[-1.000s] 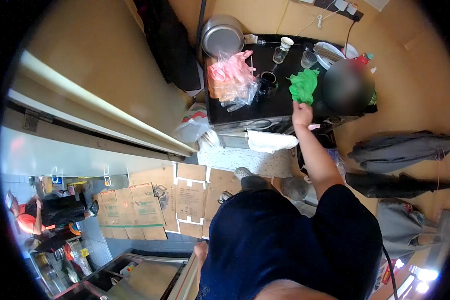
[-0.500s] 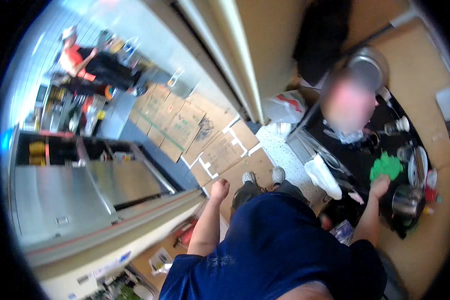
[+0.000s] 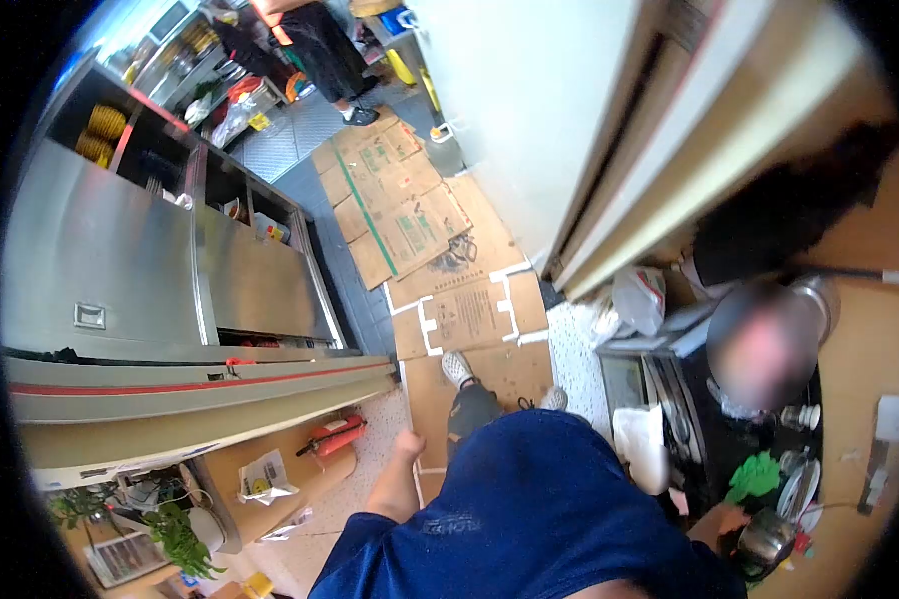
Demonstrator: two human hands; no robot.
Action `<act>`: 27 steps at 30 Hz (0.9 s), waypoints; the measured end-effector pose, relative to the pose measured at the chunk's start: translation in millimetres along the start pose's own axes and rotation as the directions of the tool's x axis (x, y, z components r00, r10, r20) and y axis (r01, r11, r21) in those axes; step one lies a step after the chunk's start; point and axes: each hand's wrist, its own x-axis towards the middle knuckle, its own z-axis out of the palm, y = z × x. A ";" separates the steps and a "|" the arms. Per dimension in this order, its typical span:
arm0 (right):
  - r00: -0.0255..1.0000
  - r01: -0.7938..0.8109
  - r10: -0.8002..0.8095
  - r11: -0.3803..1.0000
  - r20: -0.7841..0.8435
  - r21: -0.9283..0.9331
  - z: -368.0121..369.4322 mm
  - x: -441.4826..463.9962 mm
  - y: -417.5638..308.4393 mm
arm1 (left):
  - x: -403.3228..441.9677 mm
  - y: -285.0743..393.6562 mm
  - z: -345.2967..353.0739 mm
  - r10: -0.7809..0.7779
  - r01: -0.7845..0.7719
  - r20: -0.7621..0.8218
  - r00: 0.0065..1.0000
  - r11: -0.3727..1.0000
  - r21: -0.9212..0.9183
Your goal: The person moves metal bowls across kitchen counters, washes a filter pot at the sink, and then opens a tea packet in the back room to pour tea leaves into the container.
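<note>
My left hand (image 3: pixel 408 445) hangs beside my body over the floor, its fingers curled closed with nothing visible in them. My right hand (image 3: pixel 724 519) is low at the right, partly behind my shirt, dim and blurred, so its fingers cannot be made out. It is nearest to a bright green crumpled piece (image 3: pixel 755 477), like a cloth or rubber glove, and a shiny metal pot (image 3: pixel 767 539). Whether my right hand touches the green piece I cannot tell. Beyond that lie a small white cup (image 3: pixel 800 416) and a glass (image 3: pixel 793 461) on the dark counter.
Cardboard sheets (image 3: pixel 469 311) cover the floor ahead, leading through a doorway beside a white door (image 3: pixel 529 130). A steel cabinet (image 3: pixel 120 240) stands at left, a red fire extinguisher (image 3: pixel 336 435) below it. A person in dark trousers (image 3: pixel 320 50) stands at the far end.
The view has turned and moved forward, with one foot stepping ahead. The counter, pot and green piece now appear lower in view. My right hand has dropped back partly behind my shirt.
</note>
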 end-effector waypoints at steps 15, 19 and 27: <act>0.427 0.334 -0.267 0.934 0.864 0.124 98.4 -462.4 -119.3 | 160.5 -75.7 -208.5 0.094 -0.206 -0.342 0.935 0.929 -0.306; -0.203 0.881 -0.439 0.308 0.875 0.359 173.4 -587.6 -167.2 | 186.9 -59.8 -273.4 0.079 -0.223 -0.353 0.932 0.895 -0.386; -0.460 0.412 0.404 0.886 0.791 -0.213 201.5 -816.8 -347.5 | 258.8 -83.3 -315.5 0.092 -0.219 -0.304 0.948 0.883 -0.416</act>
